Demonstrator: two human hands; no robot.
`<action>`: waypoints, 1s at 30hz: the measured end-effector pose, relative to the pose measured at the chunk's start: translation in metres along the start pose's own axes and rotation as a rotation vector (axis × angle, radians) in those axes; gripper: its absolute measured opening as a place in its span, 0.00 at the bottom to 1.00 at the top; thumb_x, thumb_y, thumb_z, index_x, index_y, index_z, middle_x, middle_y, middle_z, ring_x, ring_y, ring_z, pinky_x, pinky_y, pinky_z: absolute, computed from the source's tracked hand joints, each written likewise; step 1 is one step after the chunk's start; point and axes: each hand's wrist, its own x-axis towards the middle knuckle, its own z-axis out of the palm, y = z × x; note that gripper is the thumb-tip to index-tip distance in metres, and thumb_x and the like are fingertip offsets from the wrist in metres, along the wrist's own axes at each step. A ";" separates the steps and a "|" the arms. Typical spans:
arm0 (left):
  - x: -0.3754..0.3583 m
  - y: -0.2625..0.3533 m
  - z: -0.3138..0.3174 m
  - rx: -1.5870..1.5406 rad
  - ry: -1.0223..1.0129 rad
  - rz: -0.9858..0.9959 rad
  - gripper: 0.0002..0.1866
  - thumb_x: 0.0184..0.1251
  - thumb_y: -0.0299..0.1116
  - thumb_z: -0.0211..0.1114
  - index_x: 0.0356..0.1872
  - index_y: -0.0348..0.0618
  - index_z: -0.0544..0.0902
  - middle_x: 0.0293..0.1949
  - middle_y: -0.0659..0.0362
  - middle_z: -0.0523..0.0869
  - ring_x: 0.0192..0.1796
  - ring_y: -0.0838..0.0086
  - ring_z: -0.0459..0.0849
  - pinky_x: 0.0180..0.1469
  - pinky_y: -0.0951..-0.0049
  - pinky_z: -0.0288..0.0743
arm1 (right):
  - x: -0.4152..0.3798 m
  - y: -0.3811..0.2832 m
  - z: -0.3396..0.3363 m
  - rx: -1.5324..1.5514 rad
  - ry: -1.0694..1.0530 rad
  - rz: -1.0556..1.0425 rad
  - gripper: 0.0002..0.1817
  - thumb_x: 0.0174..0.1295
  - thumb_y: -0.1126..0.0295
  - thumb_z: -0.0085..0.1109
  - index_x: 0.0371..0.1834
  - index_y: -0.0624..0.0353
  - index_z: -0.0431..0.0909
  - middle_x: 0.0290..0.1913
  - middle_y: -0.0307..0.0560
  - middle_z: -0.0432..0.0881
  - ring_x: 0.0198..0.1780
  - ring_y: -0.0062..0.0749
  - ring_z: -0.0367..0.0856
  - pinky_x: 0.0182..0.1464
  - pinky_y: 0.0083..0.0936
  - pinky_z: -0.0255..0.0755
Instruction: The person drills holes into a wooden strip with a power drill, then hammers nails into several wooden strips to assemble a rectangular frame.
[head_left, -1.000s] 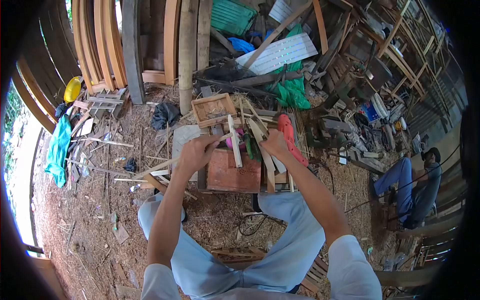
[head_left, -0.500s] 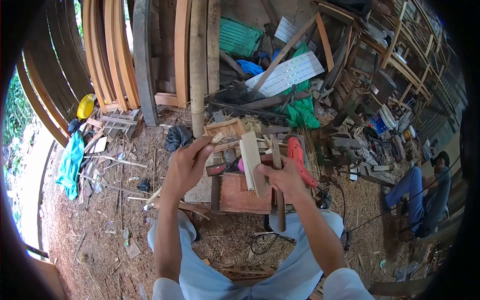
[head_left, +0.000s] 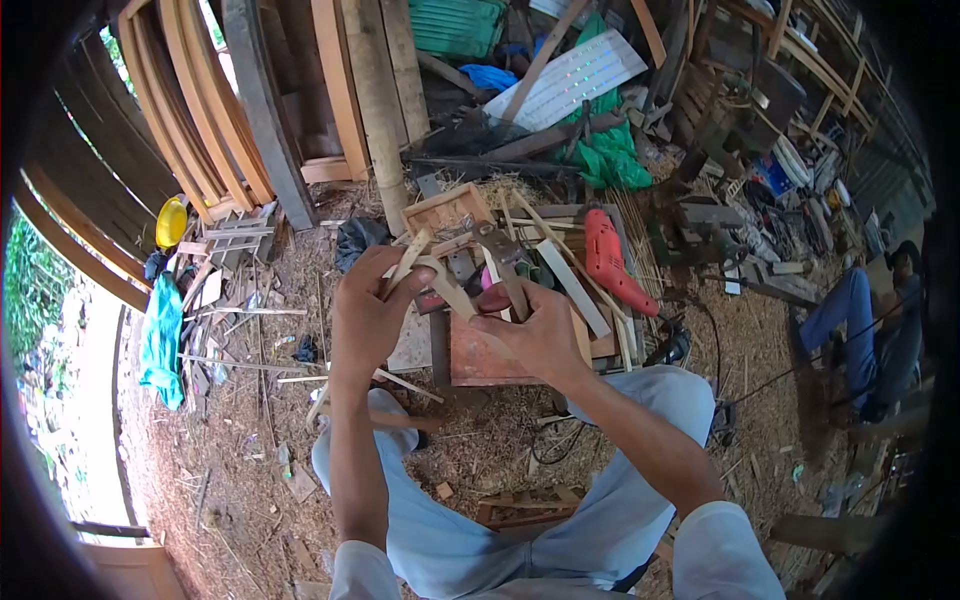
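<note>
My left hand (head_left: 372, 305) is closed, pinching a small pale wood strip (head_left: 408, 262) between thumb and fingers. A second pale, flat wood piece (head_left: 452, 292) spans from the left fingertips to my right hand (head_left: 540, 332). The right hand is closed around a tool with a dark head (head_left: 492, 238) and a brown shaft, hammer-like in shape; its thumb meets the end of the flat wood piece. Below the hands is a reddish wooden box top (head_left: 488, 352). Just right of them lies a pale wood stick (head_left: 574, 288) on the work area.
A red power drill (head_left: 612, 262) lies to the right, its cable running over the floor. Beyond the hands sits a shallow wooden tray (head_left: 446, 210) with small metal bits. Wood scraps and shavings cover the ground. A person (head_left: 868, 335) sits at the far right.
The pale wood block has left my right hand, and a pale stick now lies beside the drill. My hands have come together, with the flat wood piece between them. The view has shifted.
</note>
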 end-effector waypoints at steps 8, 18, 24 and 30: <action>-0.003 -0.014 -0.004 -0.208 0.042 -0.039 0.12 0.62 0.31 0.69 0.44 0.35 0.84 0.29 0.63 0.85 0.30 0.85 0.75 0.34 0.81 0.69 | 0.009 -0.003 -0.017 0.221 -0.049 0.043 0.09 0.66 0.72 0.55 0.44 0.66 0.78 0.37 0.46 0.85 0.23 0.14 0.70 0.26 0.17 0.67; -0.002 -0.004 -0.013 -0.132 0.107 -0.126 0.15 0.61 0.35 0.71 0.42 0.34 0.84 0.29 0.62 0.84 0.30 0.84 0.76 0.34 0.82 0.70 | 0.009 0.006 -0.017 0.087 -0.263 0.105 0.10 0.65 0.74 0.54 0.46 0.65 0.80 0.42 0.42 0.84 0.41 0.21 0.79 0.47 0.20 0.72; -0.004 -0.006 -0.009 -0.107 0.063 -0.141 0.14 0.60 0.36 0.72 0.38 0.34 0.84 0.28 0.63 0.83 0.30 0.84 0.76 0.32 0.81 0.70 | 0.006 -0.012 -0.009 0.395 -0.297 0.321 0.13 0.61 0.73 0.60 0.48 0.64 0.81 0.44 0.44 0.84 0.47 0.22 0.80 0.53 0.22 0.71; -0.010 0.018 0.002 0.105 0.000 -0.128 0.15 0.56 0.32 0.74 0.37 0.30 0.82 0.25 0.59 0.82 0.27 0.79 0.76 0.30 0.75 0.70 | 0.008 -0.008 0.014 0.341 -0.145 0.073 0.17 0.59 0.67 0.65 0.49 0.64 0.80 0.31 0.37 0.80 0.28 0.14 0.72 0.29 0.16 0.65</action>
